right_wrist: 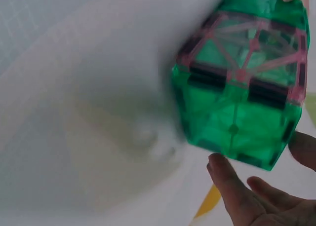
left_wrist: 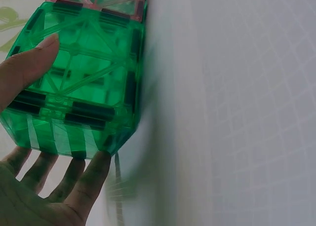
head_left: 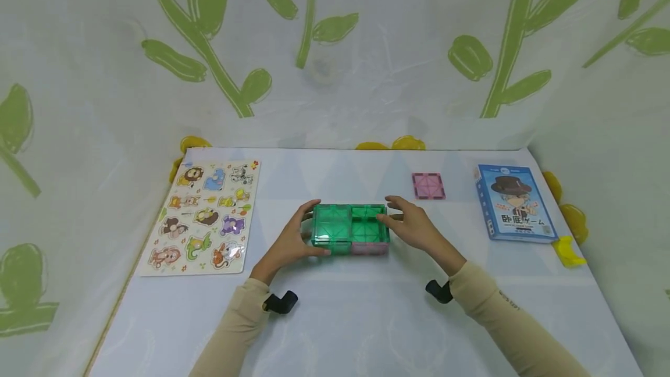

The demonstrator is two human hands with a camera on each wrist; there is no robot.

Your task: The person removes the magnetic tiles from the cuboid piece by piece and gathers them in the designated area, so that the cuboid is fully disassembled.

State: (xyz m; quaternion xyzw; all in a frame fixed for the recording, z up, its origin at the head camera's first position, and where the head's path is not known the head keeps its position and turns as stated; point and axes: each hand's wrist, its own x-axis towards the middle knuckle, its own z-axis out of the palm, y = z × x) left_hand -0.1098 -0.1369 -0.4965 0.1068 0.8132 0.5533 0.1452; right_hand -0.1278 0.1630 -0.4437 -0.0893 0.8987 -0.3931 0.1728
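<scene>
A box of clear green magnetic tiles sits mid-table, with one pink magnetic tile forming the right half of its front side. Its left top is covered by a green tile; the right half looks open from above. My left hand grips the left end, its thumb across the front tile and its fingers against the end side. At the right end, my right hand has its thumb at the top edge and its other fingers loosely extended beside the end side.
A loose pink magnetic tile lies behind and right of the box. On the left is an animal puzzle board. A blue game box lies at the right, beside a yellow piece. Patterned cloth walls rise around the table.
</scene>
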